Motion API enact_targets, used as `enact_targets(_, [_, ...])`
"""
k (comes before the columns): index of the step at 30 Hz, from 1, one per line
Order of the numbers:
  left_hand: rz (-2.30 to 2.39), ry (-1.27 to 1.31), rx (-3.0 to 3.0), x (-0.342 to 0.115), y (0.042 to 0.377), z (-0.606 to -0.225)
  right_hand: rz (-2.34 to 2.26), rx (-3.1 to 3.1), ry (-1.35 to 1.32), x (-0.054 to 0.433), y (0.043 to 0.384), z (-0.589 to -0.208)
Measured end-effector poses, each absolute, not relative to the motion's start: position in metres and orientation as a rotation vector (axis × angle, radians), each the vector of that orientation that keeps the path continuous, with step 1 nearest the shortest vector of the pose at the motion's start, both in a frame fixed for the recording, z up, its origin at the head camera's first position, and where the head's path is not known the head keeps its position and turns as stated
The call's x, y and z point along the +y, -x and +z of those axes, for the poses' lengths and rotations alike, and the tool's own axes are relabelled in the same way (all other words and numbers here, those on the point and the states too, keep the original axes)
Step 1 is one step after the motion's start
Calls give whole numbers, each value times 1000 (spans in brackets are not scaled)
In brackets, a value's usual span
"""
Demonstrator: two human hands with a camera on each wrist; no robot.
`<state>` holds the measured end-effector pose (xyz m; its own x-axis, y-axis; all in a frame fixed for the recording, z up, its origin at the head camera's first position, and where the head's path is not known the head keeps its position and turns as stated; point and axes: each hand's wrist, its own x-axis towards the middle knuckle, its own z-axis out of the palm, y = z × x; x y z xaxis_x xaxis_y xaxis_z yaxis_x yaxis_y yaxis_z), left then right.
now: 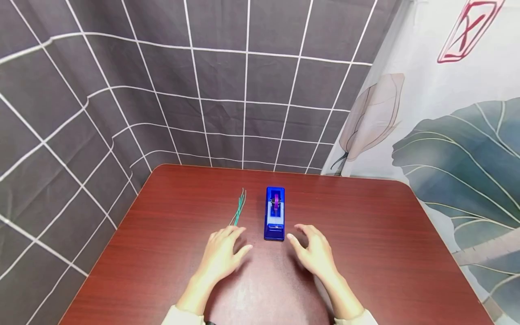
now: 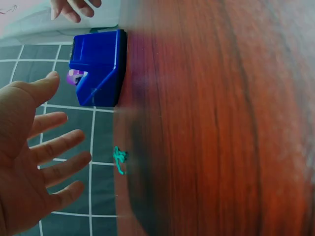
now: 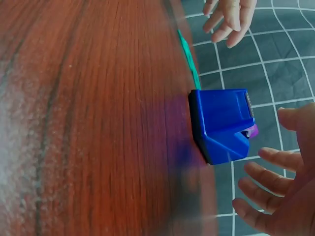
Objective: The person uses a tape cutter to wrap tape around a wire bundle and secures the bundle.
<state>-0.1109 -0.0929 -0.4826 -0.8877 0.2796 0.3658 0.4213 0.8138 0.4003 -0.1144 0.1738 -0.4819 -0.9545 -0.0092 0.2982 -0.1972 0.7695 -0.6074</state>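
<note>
A blue tape dispenser [image 1: 275,228] with a purple roll [image 1: 276,204] in it stands near the middle of the table. Left of it lie several thin green strands [image 1: 239,207] with pale ends; their exact kind is unclear. My left hand [image 1: 222,253] hovers just in front of the strands, fingers spread and relaxed, holding nothing. To the right of the dispenser's near end is my right hand [image 1: 315,253], thumb and fingers apart, also without anything in it. Both wrist views show the dispenser [image 2: 101,66] beside the loosely extended fingers, with a gap between them.
The reddish-brown wooden table [image 1: 365,225] has rounded far corners. A dark grey curtain [image 1: 219,72] with white grid lines hangs behind it and along the left. At the right hangs a white curtain [image 1: 426,99] printed with large leaves.
</note>
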Motion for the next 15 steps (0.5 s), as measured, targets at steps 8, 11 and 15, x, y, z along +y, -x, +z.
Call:
enact_targets(8, [-740, 541, -2719, -90, 114, -487, 1023, -2702, -167, 170, 117, -483])
enact_targets(11, [-751, 550, -2716, -88, 115, -488, 1034, -2695, -167, 169, 118, -483])
enact_targets(15, [-745, 566, -2706, -85, 118, -489, 1034, -2696, -172, 168, 119, -483])
